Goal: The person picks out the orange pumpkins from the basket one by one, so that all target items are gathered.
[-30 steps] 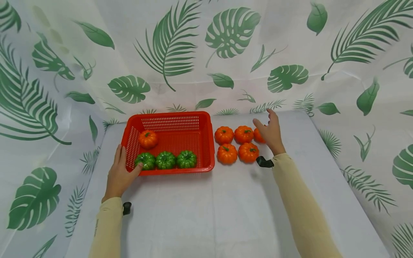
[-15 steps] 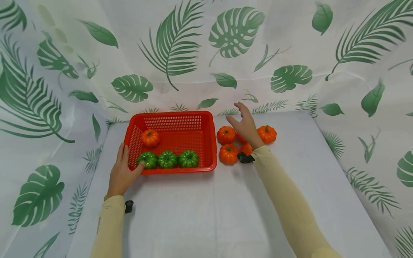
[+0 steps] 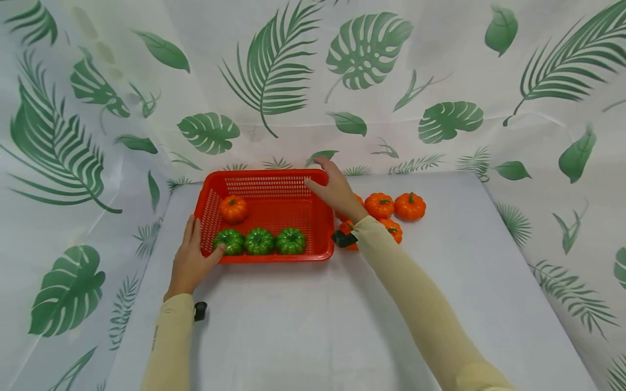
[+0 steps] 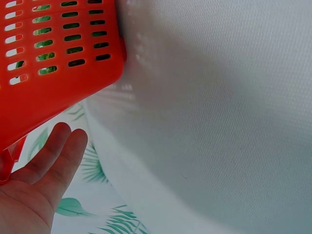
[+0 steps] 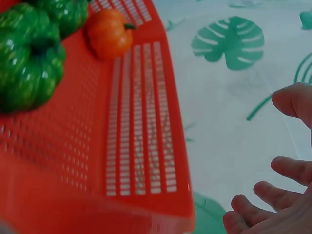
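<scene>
A red plastic basket [image 3: 264, 259] holds one orange toy pumpkin [image 3: 234, 209] at its left and three green toy pumpkins [image 3: 260, 241] along its front. My left hand [image 3: 192, 264] rests at the basket's front left corner, its thumb over the rim and its other fingers along the outside. Two straight fingers [image 4: 68, 155] show in the left wrist view. Above the basket's right end is my right hand [image 3: 337, 190], fingers spread and holding nothing. Several orange toy pumpkins [image 3: 379, 206] lie to the right of the basket, some partly hidden by my right hand and wrist.
Everything stands on a table covered with a white cloth [image 3: 274, 326]. A white curtain with green leaf prints [image 3: 370, 49] rises behind the table and at both sides. Black wrist cameras sit on both wrists.
My right hand has moved left, from above the orange pumpkins to over the basket's right end, uncovering the rightmost pumpkin. My left hand stays at the basket corner. The head view has shifted slightly.
</scene>
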Demonstrator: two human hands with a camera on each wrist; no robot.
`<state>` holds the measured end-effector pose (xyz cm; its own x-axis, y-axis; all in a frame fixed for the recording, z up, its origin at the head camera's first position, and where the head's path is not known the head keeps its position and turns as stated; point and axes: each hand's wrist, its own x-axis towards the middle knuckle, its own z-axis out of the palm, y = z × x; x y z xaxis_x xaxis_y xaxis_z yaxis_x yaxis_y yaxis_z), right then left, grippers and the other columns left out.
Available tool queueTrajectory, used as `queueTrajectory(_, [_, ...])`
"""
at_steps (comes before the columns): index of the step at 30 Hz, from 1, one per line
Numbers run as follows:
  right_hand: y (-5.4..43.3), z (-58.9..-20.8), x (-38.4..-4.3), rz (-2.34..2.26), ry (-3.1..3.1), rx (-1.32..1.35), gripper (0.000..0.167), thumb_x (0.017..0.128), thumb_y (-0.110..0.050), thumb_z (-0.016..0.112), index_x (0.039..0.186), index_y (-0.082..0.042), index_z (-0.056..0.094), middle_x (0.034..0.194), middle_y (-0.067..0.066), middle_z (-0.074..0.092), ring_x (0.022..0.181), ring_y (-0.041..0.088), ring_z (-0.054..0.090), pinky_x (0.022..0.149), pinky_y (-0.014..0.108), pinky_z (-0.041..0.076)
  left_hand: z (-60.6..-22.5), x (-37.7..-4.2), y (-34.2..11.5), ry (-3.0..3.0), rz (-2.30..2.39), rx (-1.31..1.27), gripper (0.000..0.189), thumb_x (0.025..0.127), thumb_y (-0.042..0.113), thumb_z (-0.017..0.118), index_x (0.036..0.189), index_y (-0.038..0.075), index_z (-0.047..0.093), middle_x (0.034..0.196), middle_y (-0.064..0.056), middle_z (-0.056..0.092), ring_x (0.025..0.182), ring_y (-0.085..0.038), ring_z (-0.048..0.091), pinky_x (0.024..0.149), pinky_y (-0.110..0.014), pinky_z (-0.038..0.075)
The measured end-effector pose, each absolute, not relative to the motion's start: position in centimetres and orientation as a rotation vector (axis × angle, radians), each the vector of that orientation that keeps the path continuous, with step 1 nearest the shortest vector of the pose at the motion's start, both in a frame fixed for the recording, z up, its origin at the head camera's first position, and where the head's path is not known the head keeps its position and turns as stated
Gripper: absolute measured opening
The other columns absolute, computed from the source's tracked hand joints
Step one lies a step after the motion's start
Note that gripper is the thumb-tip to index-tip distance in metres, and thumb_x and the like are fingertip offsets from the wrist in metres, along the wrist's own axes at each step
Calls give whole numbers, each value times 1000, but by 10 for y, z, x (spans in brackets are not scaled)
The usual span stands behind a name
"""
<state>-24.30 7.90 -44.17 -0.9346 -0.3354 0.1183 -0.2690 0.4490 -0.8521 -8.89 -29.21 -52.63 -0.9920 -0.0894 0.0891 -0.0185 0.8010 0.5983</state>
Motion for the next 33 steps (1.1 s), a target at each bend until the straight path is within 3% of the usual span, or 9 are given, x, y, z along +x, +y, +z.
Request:
queueTrajectory(6, [59,-445,-244,-1514,2549,-578,80,100,-38,74,167,-12,38,172,7,33,158,28,29,126,54,27,-528,-91,-290,-2874,-964,92,100,101,50,65,172,3,11,179,-15,5,147,-59,37,115,-72,34])
queueTrajectory(14, [34,-456,-244,-1412,2502,-605,89,98,-50,73,171,-19,32,174,2,30,158,26,30,125,54,31,-528,-88,-291,-2880,-966,115,100,101,49,65,172,5,11,180,-12,4,148,-57,36,117,-71,33])
queueTrajectory(21, [13,-462,-247,-1354,2461,-647,93,98,-51,74,172,-22,27,174,1,31,158,27,31,124,54,32,-528,-87,-294,-2878,-949,120,100,101,50,64,172,5,10,180,-12,4,146,-59,37,115,-73,33])
queueTrajectory(33, [-24,-473,-250,-1260,2399,-665,91,98,-46,78,170,-15,32,170,6,38,152,28,39,122,52,36,-527,-90,-292,-2887,-956,120,99,101,49,65,172,3,12,180,-12,5,147,-57,37,116,-72,34])
